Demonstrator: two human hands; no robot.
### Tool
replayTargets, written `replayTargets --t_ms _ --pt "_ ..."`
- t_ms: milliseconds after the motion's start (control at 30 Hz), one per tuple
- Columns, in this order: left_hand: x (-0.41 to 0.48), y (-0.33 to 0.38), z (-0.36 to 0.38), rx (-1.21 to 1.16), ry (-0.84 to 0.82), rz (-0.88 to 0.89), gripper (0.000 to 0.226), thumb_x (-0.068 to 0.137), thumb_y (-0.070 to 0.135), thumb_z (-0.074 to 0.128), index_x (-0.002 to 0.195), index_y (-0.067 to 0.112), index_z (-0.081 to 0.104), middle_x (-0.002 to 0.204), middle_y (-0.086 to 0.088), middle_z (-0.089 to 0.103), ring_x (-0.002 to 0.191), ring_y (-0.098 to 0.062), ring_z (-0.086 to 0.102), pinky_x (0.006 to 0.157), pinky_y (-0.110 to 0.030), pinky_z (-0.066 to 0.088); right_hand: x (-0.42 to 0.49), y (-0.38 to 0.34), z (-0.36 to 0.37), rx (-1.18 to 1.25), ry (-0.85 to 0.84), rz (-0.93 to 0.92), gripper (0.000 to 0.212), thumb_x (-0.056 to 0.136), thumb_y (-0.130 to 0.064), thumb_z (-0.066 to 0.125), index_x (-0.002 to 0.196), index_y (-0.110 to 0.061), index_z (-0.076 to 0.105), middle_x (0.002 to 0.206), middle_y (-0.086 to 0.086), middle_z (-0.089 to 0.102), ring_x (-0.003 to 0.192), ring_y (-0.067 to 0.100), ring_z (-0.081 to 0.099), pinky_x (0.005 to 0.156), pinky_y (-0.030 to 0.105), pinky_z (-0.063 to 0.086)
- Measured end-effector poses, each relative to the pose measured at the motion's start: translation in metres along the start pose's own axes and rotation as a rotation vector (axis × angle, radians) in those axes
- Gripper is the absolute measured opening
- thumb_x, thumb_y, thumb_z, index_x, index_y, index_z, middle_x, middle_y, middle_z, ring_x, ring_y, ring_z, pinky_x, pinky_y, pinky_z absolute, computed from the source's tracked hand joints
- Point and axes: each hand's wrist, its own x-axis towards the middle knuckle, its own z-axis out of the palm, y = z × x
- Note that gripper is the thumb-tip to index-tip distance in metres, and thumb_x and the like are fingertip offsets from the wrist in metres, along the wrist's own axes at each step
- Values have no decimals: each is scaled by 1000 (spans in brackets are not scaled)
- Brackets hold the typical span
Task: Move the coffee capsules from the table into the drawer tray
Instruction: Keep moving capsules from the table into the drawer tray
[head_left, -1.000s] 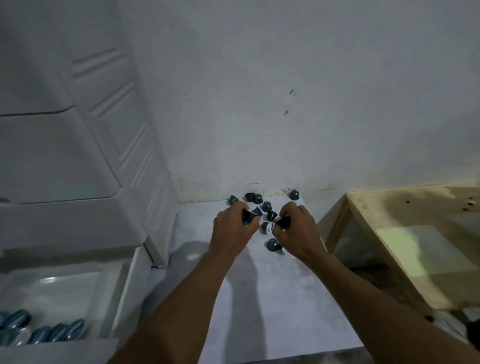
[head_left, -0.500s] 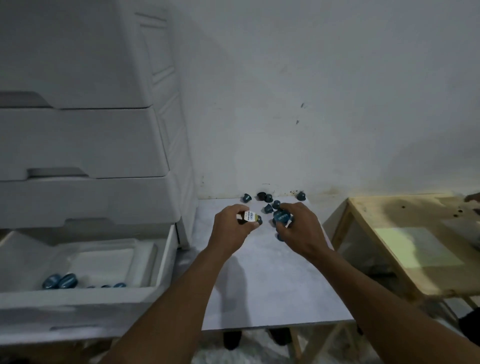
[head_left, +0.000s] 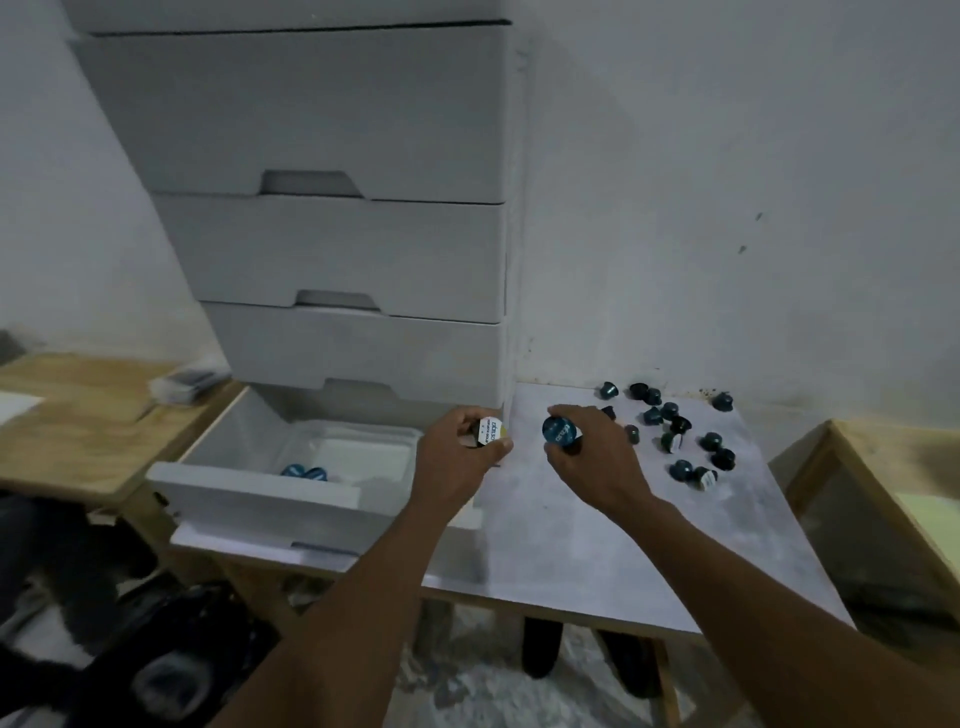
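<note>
We see the left hand (head_left: 457, 457) at the right end of the open drawer (head_left: 249, 493). Its fingers and thumb are curled around a white-lidded capsule (head_left: 489, 432), and the printed lid faces up toward the camera. At 3 o'clock from it and just beside it, the right hand (head_left: 597, 462) is over the left part of the table (head_left: 597, 545). Its fingers are closed around a blue-lidded capsule (head_left: 559, 432), also with the lid turned toward us. The two hands are near each other but do not touch.

The loose capsules (head_left: 680, 470) lie scattered on the grey table top at 2 to 3 o'clock from the right hand. Some stand on their lid and some lie on their side. Several are close to the wall (head_left: 727, 182) at the back edge.

At 9 o'clock from the left hand, inside the drawer, there is the white tray (head_left: 363, 449). Two blue capsules (head_left: 305, 472) lie side by side at its near left corner, partly hidden by the drawer front.

The drawer is the lowest one of a grey cabinet (head_left: 337, 249), and the drawers above it are closed. A wooden bench (head_left: 78, 415) stands at 9 o'clock from the cabinet, and a wooden table (head_left: 857, 441) stands at 3 o'clock from the grey table.
</note>
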Motion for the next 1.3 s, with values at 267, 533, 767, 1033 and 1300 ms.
replayTargets --t_ms 267,533,767,1033,1300 --pt "40 -53 -116 42 -8 44 32 75 9 77 105 16 66 96 7 66 86 -1 59 67 0 43 32 -90 99 -44 -85 -45 36 77 -3 64 112 -10 63 106 9 65 97 23 58 73 15 35" --pt "84 -112 -200 123 -93 -15 42 70 21 83 107 18 63 95 10 64 87 -5 60 65 -4 43 58 -145 193 2 -126 8 47 80 -19 72 124 -16 56 120 3 63 103 16 58 91 23 43" --pt "111 -150 -220 206 -205 -98 38 65 18 85 99 21 69 91 13 66 82 -3 62 67 -7 44 75 -147 234 -9 -194 59 41 71 -12 71 110 -20 62 107 -1 68 84 15 61 83 35 52" --pt "142 -181 -228 336 -425 -120 41 68 15 84 105 21 67 98 6 71 77 1 63 72 -7 49 103 -126 269 -28 -337 115 45 74 -13 72 116 -22 61 114 -5 65 89 6 54 73 1 37" --pt "167 -199 -219 418 -576 -148 38 71 12 81 104 22 67 97 9 69 85 -6 65 81 -12 47 123 -99 281 30 -466 160 34 79 -25 74 111 -28 64 108 -8 66 74 3 58 62 -2 35"
